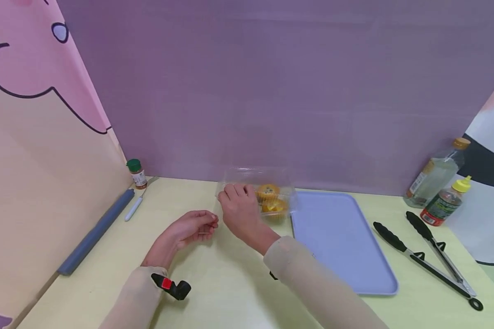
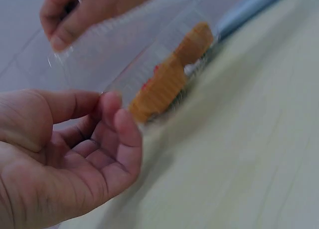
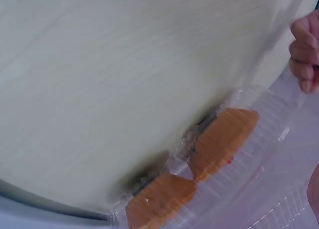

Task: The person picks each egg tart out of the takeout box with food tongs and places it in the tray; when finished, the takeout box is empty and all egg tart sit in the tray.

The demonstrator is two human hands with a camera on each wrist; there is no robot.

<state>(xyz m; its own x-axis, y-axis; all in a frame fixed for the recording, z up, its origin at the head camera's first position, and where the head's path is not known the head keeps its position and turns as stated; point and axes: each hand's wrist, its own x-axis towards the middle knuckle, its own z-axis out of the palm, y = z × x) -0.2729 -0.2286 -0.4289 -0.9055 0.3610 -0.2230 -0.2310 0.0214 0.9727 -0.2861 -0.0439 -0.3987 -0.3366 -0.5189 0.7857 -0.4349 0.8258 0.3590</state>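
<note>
A clear plastic clamshell container (image 1: 290, 201) stands at the back of the table with its hinged lid (image 1: 257, 173) raised. Inside are two orange-brown pastries (image 1: 275, 205), which look like tarts or muffins, with small red bits showing in the left wrist view. My right hand (image 1: 243, 212) pinches the lid's edge at the left, thumb underneath in the left wrist view. Lower and to the left, my left hand (image 1: 195, 227) has curled fingers, with thumb and forefinger (image 2: 112, 102) pinched together at the container's near corner. Those fingertips hide most of the grip.
A blue-lavender tray (image 1: 341, 242) lies right of the container. Black-tipped tongs (image 1: 432, 262), an oil bottle (image 1: 436, 176) and a yellow-capped bottle (image 1: 444, 203) are farther right. Leftward are a green-capped jar (image 1: 137, 174), a white-handled tool (image 1: 135, 208) and a dark blue roll (image 1: 96, 233).
</note>
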